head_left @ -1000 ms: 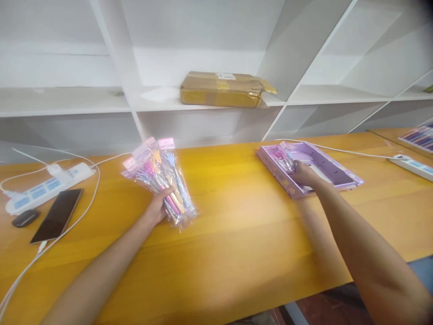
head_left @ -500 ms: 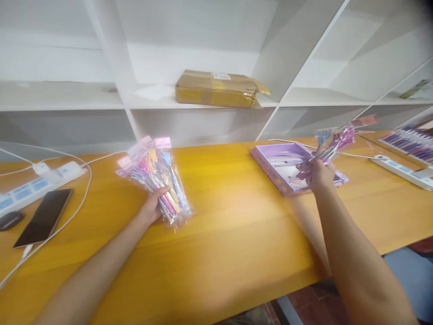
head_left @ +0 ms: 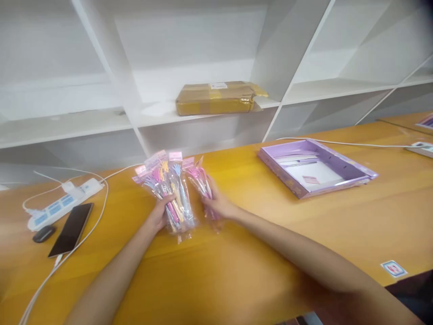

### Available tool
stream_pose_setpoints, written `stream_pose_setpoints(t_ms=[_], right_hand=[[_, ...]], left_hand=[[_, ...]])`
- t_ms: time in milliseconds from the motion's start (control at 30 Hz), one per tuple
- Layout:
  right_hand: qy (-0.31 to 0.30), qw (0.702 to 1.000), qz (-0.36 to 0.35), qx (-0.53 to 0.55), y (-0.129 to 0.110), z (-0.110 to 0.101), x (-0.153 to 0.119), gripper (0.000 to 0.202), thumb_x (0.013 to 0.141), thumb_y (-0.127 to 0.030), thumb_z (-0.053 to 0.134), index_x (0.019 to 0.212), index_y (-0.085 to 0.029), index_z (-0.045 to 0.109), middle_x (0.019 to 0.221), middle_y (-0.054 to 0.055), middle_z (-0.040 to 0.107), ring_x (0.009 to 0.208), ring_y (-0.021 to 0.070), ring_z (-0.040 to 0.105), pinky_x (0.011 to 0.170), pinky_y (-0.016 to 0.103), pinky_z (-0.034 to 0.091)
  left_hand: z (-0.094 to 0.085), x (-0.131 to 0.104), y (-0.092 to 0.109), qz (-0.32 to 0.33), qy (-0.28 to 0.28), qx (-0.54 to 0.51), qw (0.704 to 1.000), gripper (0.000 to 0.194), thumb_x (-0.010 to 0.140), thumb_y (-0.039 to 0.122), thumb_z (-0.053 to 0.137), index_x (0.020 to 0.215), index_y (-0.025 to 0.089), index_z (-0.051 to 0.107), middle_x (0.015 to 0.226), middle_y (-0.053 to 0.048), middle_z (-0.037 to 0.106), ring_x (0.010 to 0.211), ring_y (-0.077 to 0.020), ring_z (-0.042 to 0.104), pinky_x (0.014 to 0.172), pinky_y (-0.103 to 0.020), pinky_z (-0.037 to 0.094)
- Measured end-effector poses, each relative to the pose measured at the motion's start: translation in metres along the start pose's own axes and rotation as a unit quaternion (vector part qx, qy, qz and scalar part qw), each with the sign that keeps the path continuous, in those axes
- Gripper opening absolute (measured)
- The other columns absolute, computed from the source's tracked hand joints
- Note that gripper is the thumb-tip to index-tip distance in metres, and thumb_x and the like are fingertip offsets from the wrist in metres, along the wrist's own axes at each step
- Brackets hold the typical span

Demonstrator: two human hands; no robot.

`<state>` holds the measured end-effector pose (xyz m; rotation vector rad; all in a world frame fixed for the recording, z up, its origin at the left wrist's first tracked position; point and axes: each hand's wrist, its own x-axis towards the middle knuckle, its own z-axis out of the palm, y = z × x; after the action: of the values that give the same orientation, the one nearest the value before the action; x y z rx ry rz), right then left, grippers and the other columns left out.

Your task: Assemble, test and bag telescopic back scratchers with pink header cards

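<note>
My left hand (head_left: pixel 161 212) is closed round a bunch of plastic-bagged back scratchers (head_left: pixel 183 195), with its thumb across the front. They have small hand-shaped tips in pink, orange, blue and lilac, and pink header cards at the top. Just to the right, my right hand (head_left: pixel 219 203) grips a smaller bunch of bagged pink back scratchers (head_left: pixel 199 180), slightly blurred. The two bunches are side by side above the table, tips pointing away from me. Further right lies an open purple box (head_left: pixel 297 188), holding a few slim items and a small pink card.
On the wooden table (head_left: pixel 243 262), a power strip (head_left: pixel 64 203), a phone (head_left: pixel 71 229), a small black object (head_left: pixel 43 233) and looping white cables lie left. A taped carton (head_left: pixel 216 99) rests on the white shelf behind. A sticker (head_left: pixel 393 268) marks the front edge.
My right hand has moved left from over the purple box to beside the left bunch, bringing its back scratchers along. My left hand keeps its hold. The camera view has shifted.
</note>
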<state>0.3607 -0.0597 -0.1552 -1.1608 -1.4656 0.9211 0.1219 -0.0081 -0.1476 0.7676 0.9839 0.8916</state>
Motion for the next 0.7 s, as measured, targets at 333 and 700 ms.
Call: stream_pose_setpoints(t_ms=[333, 700], right_hand=[[-0.065, 0.973, 0.073, -0.208, -0.027, 0.088, 0.029, 0.078, 0.109, -0.049, 0.034, 0.172, -0.015, 0.004, 0.158, 0.023, 0.052, 0.137, 0.0347, 0.059, 0.112, 0.052, 0.047], [-0.123, 0.919, 0.061, -0.37, -0.047, 0.187, 0.074, 0.071, 0.106, -0.055, 0.036, 0.157, -0.005, 0.04, 0.112, 0.024, 0.077, 0.105, 0.0367, 0.075, 0.086, 0.046, 0.057]], left_hand=[[-0.04, 0.005, 0.039, 0.03, 0.033, 0.166, 0.985, 0.064, 0.065, 0.045, 0.09, 0.116, 0.013, 0.069, 0.086, -0.01, 0.081, 0.079, -0.0302, 0.079, 0.077, -0.04, 0.065], [-0.127, -0.025, 0.135, 0.055, 0.122, 0.489, 0.862, 0.069, 0.073, 0.067, 0.081, 0.123, 0.02, 0.077, 0.142, -0.015, 0.071, 0.144, -0.0404, 0.055, 0.125, -0.048, 0.036]])
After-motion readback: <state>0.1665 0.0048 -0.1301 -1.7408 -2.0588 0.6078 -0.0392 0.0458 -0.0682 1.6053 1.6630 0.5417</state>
